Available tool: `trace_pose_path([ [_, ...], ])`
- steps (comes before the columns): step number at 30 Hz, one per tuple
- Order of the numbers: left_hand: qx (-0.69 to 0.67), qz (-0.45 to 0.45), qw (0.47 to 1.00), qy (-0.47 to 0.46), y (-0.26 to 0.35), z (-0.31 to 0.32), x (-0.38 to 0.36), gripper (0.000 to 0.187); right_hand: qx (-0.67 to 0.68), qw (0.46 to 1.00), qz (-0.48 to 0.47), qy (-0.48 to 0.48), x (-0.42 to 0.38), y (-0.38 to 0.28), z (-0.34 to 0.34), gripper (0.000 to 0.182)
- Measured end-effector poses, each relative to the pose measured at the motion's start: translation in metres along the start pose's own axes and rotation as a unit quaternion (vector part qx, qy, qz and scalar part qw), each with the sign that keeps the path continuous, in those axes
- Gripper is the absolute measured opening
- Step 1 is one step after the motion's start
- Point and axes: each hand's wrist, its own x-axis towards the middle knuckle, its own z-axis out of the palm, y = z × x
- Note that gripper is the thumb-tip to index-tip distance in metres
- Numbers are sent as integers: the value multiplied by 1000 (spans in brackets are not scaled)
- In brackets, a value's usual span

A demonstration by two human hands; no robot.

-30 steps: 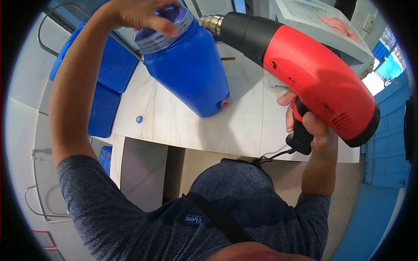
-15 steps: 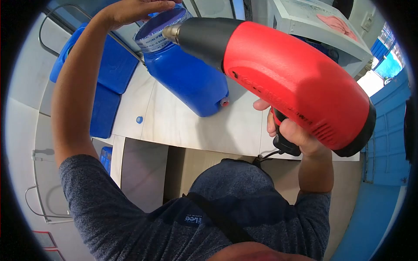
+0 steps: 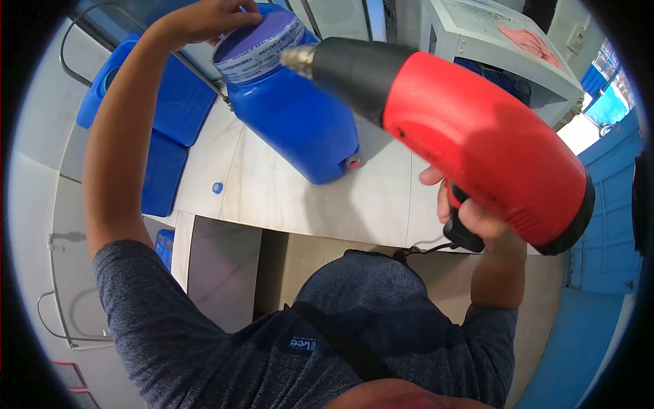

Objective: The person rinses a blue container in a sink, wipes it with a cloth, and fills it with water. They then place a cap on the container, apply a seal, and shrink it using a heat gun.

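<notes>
A red and black heat gun (image 3: 477,136) is in my right hand (image 3: 477,211), with my fingers wrapped round its handle. Its metal nozzle points left at the neck of a blue water jug (image 3: 293,123), close to the printed seal band (image 3: 262,61). The jug stands tilted in view on the counter, with a small red spout fitting (image 3: 352,161) low on its side. At the jug's far side, my left hand (image 3: 208,22) has bent fingers at the edge of the purple cap (image 3: 262,34); some fingertips are hidden.
More blue jugs (image 3: 163,170) stand at the left of the pale counter (image 3: 272,198). A small blue cap (image 3: 217,187) lies near them. At the back right is a white cabinet (image 3: 470,31) with a pink cloth (image 3: 531,44) on top. The gun's cord (image 3: 429,250) hangs at the counter's front edge.
The heat gun has moved right and slightly down, its nozzle shifting along the seal band. My left hand has drawn back left from over the cap, and its fingers have curled at the edge.
</notes>
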Motion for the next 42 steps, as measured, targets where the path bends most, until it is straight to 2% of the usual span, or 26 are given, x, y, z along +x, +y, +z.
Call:
trace_pose_path([
  [2, -2, 0, 1000, 22, 12, 0, -4, 44, -13, 1000, -8, -1, 4, -8, 10, 57],
  [4, -39, -62, 997, -31, 42, -14, -1, 48, -4, 999, -32, -22, 11, -8, 10, 50],
  [5, -38, -61, 997, -30, 44, -14, 0, 48, -8, 999, -27, -25, 12, -9, 8, 47],
  [7, 39, -6, 999, -23, 43, -15, 3, 43, -20, 1000, 1, -24, 13, -10, 4, 43],
  [8, 39, -6, 999, -22, 42, -15, 5, 43, -29, 999, 23, -20, 13, -10, 3, 43],
  [10, 106, 81, 991, -12, 43, -13, 6, 42, -4, 999, -28, -41, 15, -1, 3, 43],
  [11, 105, 80, 991, -12, 44, -12, 6, 42, 5, 998, -44, -48, 15, 0, 3, 43],
  [13, 10, -17, 998, -52, 61, -10, 1, 42, -13, 1000, -15, -19, 15, -8, 2, 48],
  [14, 8, -19, 999, -50, 58, -9, -1, 42, -22, 1000, -1, -6, 16, -13, 2, 51],
  [16, 24, -85, 996, -24, 51, -7, -2, 43, -29, 999, 25, 17, 17, -22, 4, 58],
  [18, 59, -93, 994, -27, 42, -10, -3, 43, -24, 998, 47, 40, 17, -29, 8, 66],
  [19, 97, -98, 990, -29, 39, -12, -3, 43, -48, 998, 46, 13, 18, -34, 9, 68],
  [22, 42, -115, 992, -37, 39, -16, -4, 43, 101, 991, 80, 32, 3, -19, 13, 65],
  [23, 43, -113, 992, -38, 40, -15, -3, 43, 117, 990, 76, 34, 1, -16, 18, 65],
  [25, -46, -35, 998, 16, 47, -13, -3, 43, 9, 999, 27, 27, 9, -14, 22, 61],
  [26, -46, -34, 998, 16, 49, -15, -5, 43, -27, 999, 10, 25, 13, -11, 22, 59],
  [28, -32, -32, 999, -15, 78, -21, -15, 44, 5, 997, -67, -22, 19, -2, 18, 58],
  [29, -32, -31, 999, -14, 70, -19, -10, 44, 15, 995, -93, -38, 20, -2, 19, 57],
  [31, -2, 37, 999, -20, 53, -14, 3, 43, 41, 998, -38, -7, 19, -8, 21, 59],
  [32, -2, 36, 999, -20, 50, -14, 3, 43, 51, 999, -19, 3, 18, -9, 18, 59],
  [33, 10, 3, 999, -45, 57, -14, 1, 42, -49, 999, -17, -10, 19, -12, 4, 60],
  [34, 22, -28, 997, -70, 60, -14, 0, 42, -77, 997, -4, -11, 17, -15, 0, 61],
  [36, 12, -43, 997, -64, 43, -14, 0, 42, -133, 991, 23, -16, 21, -27, -1, 62],
  [40, -25, -94, 994, -48, -13, -6, 8, 43, -65, 997, 34, 33, -1, -15, 4, 61],
  [41, -24, -92, 994, -50, -20, -4, 10, 43, -57, 998, 32, 23, 1, -20, 14, 61],
  [42, -35, -37, 999, -15, -15, -3, 10, 43, -48, 998, 30, 13, 5, -27, 26, 62],
])
